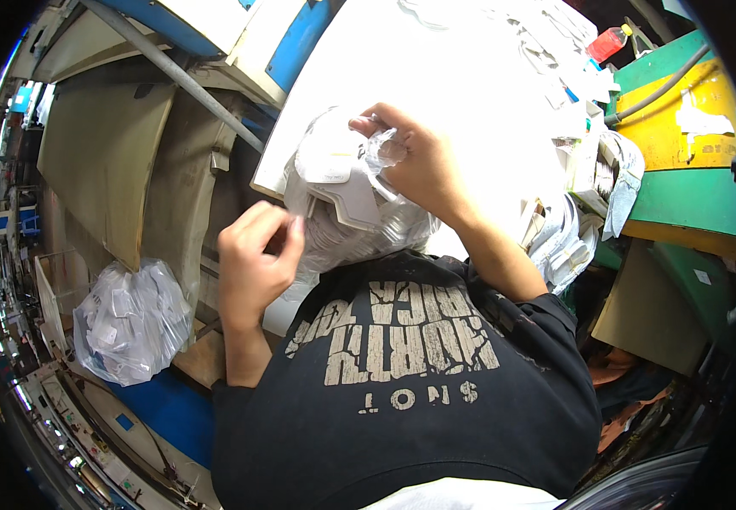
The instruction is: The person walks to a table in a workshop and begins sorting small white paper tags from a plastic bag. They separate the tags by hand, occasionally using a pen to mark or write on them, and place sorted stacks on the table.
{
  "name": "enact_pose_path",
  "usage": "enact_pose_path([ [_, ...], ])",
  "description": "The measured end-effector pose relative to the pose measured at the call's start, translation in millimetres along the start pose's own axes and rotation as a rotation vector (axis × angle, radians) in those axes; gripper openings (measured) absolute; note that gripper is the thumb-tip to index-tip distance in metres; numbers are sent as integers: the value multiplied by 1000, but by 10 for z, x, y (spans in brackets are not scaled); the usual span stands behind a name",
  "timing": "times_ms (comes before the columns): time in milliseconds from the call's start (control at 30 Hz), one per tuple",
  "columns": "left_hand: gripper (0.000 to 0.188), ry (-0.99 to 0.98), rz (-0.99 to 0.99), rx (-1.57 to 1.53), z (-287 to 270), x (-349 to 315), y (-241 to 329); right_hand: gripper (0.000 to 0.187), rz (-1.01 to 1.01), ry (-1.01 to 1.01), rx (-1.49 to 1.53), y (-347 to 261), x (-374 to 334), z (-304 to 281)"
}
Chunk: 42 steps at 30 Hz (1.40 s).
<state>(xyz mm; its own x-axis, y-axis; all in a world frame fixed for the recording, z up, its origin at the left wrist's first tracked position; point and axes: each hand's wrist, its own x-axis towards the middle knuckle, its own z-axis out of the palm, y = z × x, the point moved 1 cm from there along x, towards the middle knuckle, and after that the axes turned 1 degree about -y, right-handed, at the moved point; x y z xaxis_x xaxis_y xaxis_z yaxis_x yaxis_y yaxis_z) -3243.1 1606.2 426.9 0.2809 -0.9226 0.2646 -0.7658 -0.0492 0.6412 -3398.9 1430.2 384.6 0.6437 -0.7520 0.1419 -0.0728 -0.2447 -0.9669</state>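
Observation:
In front of my chest, at the near edge of the white worktable, sits a clear plastic bag filled with flat white cut pieces with rounded outlines. My right hand is closed on gathered plastic at the bag's upper right side. To the left of the bag, my left hand has its fingers curled toward the thumb. Its fingertips are slightly blurred beside the bag's left edge, and I cannot make out what is between them.
Another filled plastic bag stands low at the left. Stacks of white and grey pieces line the table's right side, near a green and yellow machine. A red bottle lies at the back right. A grey metal bar slants across the upper left.

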Motion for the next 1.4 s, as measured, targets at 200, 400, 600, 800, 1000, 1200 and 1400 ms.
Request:
enact_pose_path([
  [200,20,73,155,-448,-216,13,-432,35,18,-51,-65,-78,-77,-94],
  [400,71,-297,194,-173,241,665,-368,28,-221,-50,-226,-27,-143,30],
  [600,39,-253,213,-52,494,803,-366,23,-21,-19,181,-26,-237,-49],
  [800,36,-209,-4,-671,681,809,-227,34,-57,137,185,314,-26,-234],
  [1000,29,-164,-59,-648,813,805,-337,93,43,44,217,167,85,-95],
  [1200,30,-115,166,-213,749,909,-81,81,-62,9,3,188,57,-64],
  [1400,30,-101,-44,-389,855,861,-253,29,96,-145,232,171,-190,-176],
])
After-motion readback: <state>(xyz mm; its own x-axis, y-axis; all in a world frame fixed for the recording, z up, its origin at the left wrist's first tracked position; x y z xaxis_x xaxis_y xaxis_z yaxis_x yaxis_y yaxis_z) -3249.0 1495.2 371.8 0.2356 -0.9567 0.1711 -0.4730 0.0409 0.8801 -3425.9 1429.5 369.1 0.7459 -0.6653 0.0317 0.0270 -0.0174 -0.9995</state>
